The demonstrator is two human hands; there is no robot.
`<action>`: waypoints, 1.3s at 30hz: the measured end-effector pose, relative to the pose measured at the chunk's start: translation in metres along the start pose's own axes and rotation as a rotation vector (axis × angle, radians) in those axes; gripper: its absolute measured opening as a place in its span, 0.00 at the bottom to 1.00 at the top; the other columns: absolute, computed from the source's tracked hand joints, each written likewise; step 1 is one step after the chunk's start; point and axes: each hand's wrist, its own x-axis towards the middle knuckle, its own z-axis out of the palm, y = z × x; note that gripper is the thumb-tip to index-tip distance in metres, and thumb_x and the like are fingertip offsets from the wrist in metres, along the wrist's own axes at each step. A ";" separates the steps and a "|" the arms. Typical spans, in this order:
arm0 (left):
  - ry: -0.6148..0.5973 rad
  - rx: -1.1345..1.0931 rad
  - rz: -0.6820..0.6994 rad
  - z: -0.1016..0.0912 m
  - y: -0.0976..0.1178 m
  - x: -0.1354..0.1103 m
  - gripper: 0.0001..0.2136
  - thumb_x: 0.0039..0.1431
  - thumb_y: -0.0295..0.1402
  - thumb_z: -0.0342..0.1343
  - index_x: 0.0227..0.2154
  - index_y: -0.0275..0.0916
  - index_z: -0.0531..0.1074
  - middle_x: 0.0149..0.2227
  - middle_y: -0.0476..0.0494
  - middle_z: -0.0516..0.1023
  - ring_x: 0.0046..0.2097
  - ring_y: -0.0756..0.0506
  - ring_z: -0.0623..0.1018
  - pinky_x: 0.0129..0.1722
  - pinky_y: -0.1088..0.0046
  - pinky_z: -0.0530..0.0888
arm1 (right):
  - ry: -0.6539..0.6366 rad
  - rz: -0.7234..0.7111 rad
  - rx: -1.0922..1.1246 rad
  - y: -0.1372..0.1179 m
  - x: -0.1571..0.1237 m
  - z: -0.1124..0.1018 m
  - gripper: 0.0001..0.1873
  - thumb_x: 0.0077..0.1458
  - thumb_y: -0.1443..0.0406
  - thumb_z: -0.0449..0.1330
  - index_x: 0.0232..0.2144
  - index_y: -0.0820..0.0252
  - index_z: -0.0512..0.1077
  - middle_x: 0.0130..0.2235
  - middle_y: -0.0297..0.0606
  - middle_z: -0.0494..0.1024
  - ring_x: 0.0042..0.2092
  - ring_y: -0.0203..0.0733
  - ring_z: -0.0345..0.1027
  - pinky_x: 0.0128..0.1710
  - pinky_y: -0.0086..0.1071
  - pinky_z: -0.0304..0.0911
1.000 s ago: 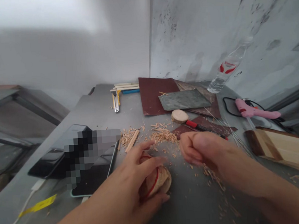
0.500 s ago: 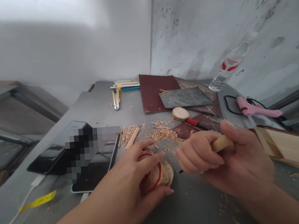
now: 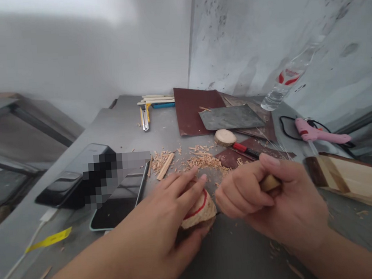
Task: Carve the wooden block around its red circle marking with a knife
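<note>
My left hand is closed around a thick wood slice with a curved red line on its upper face; fingers lie over the top and the thumb is below. In my right fist is a tool with a rounded wooden handle, its end showing between thumb and fingers. The tool's working end is mostly hidden by the fist; a thin dark bit shows beside the right edge of the slice. Whether it touches the wood I cannot tell. Wood shavings lie just beyond both hands.
Beyond the shavings lie a small round wood slice, a red and black marker, sandpaper sheets and a utility knife. A phone sits left; a pink glue gun, a bottle and a wooden block stand right.
The wood slice has turned in my left hand, so its red-lined face and rough side show differently. My right fist has shifted slightly left, bringing the tool closer to the slice.
</note>
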 end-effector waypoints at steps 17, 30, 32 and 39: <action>0.101 -0.434 0.085 0.003 -0.020 0.008 0.08 0.67 0.27 0.51 0.45 0.41 0.74 0.53 0.40 0.78 0.55 0.41 0.76 0.58 0.59 0.74 | 0.007 0.109 -0.107 0.003 0.017 0.036 0.30 0.71 0.54 0.50 0.16 0.55 0.52 0.17 0.28 0.49 0.20 0.34 0.43 0.20 0.33 0.42; 0.193 -0.668 -0.054 0.014 -0.028 0.014 0.06 0.69 0.31 0.55 0.43 0.39 0.76 0.43 0.46 0.83 0.45 0.46 0.81 0.44 0.71 0.77 | -0.023 0.151 -0.110 0.003 0.032 0.032 0.30 0.71 0.53 0.47 0.16 0.54 0.53 0.17 0.27 0.49 0.19 0.34 0.41 0.20 0.34 0.40; 0.204 -0.682 -0.108 0.017 -0.028 0.015 0.07 0.68 0.34 0.57 0.44 0.39 0.77 0.43 0.45 0.83 0.45 0.45 0.81 0.45 0.70 0.77 | -0.025 0.178 -0.093 0.006 0.031 0.031 0.30 0.71 0.54 0.47 0.16 0.54 0.53 0.17 0.27 0.50 0.19 0.34 0.41 0.19 0.33 0.40; 0.207 -0.704 -0.138 0.017 -0.027 0.016 0.08 0.69 0.34 0.54 0.38 0.39 0.77 0.37 0.46 0.82 0.38 0.46 0.79 0.38 0.71 0.75 | 0.038 0.185 -0.110 0.012 0.034 0.032 0.30 0.68 0.53 0.51 0.15 0.54 0.54 0.15 0.25 0.50 0.17 0.31 0.42 0.17 0.29 0.41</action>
